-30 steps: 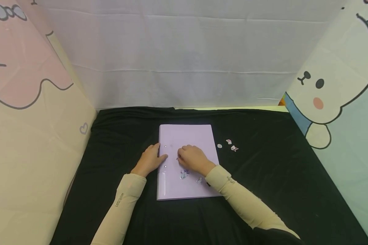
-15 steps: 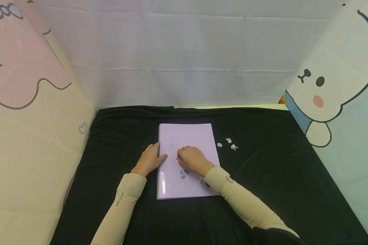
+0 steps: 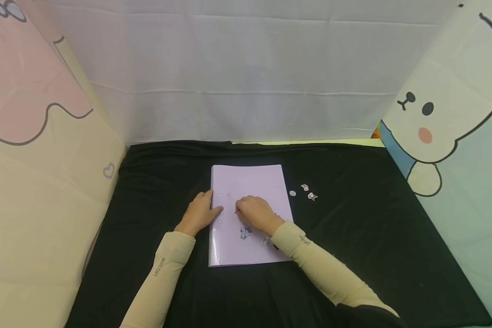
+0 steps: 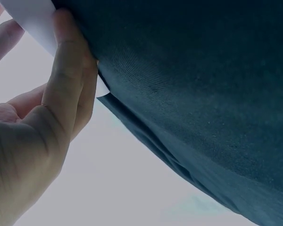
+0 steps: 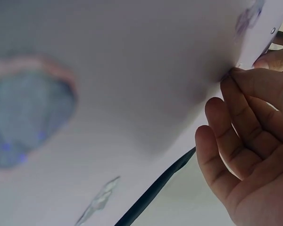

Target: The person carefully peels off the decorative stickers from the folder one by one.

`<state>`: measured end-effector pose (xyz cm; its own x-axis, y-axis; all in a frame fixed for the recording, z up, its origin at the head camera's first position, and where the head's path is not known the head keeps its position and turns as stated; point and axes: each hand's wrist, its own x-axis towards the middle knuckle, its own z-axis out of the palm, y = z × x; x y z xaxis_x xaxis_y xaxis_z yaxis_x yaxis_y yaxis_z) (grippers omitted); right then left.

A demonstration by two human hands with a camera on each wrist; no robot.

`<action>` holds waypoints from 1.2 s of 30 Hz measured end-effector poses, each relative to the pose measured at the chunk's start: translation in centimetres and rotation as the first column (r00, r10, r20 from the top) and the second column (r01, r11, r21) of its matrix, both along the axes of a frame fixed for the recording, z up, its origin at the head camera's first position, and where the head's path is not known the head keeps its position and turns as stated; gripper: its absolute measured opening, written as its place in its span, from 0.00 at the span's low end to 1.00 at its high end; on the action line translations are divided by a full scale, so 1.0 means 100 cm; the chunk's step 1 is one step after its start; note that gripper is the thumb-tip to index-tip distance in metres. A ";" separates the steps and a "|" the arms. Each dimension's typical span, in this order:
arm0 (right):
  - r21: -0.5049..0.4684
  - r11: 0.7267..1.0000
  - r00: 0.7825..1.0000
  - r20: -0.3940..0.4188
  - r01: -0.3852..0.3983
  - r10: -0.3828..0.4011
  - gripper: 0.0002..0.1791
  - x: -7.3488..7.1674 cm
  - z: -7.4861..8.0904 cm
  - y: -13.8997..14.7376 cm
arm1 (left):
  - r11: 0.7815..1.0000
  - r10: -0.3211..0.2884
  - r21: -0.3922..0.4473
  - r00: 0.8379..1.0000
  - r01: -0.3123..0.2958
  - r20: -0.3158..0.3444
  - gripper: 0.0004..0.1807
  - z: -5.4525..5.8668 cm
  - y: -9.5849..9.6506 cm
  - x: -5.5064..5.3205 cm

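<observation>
A lilac binder (image 3: 246, 180) with two small rivets lies on the black cloth. My left hand (image 3: 197, 212) rests along its left edge, thumb on the cover and fingers down the side. Over the middle of the cover, my right hand (image 3: 257, 213) pinches a small sticker between thumb and index finger, right at the surface. Most of that sticker is hidden by the fingertips (image 5: 228, 77). Below the right hand, a bluish-purple sticker (image 3: 246, 233) and a smaller pale one (image 3: 265, 241) sit on the cover. The right wrist view shows another sticker (image 5: 28, 113) close up and blurred.
Right of the binder, a round white sticker (image 3: 293, 193), a pinkish one (image 3: 305, 187) and a star-shaped one (image 3: 312, 196) lie on the black cloth (image 3: 373, 241). A white curtain (image 3: 246, 82) hangs behind, with cartoon-printed sheets (image 3: 438, 132) at both sides.
Both hands keep their places on the binder, the right still pinching at the same spot. Only the head view has shifted slightly.
</observation>
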<state>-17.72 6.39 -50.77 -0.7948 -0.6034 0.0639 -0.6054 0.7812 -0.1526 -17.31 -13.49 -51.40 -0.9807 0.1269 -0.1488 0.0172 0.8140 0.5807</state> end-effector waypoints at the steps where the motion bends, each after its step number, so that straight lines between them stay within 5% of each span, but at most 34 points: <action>1: 0.000 1.000 1.000 0.010 0.001 -0.001 0.05 0.000 0.000 0.000 | 1.000 0.000 -0.003 1.000 0.000 0.002 0.38 0.000 0.000 0.000; 14: -0.025 0.999 0.999 0.035 0.039 -0.038 0.11 -0.002 0.000 -0.006 | 1.000 -0.003 -0.011 1.000 0.003 -0.005 0.39 0.000 -0.002 0.000; 24: 0.065 0.994 0.995 -0.047 0.093 -0.090 0.11 -0.001 0.005 -0.016 | 1.000 -0.006 -0.012 1.000 0.006 -0.004 0.39 0.002 0.000 0.001; 36: 0.056 0.993 0.994 0.037 0.101 -0.103 0.10 0.000 0.011 -0.017 | 1.000 -0.011 -0.016 1.000 0.010 -0.017 0.39 0.002 -0.001 0.001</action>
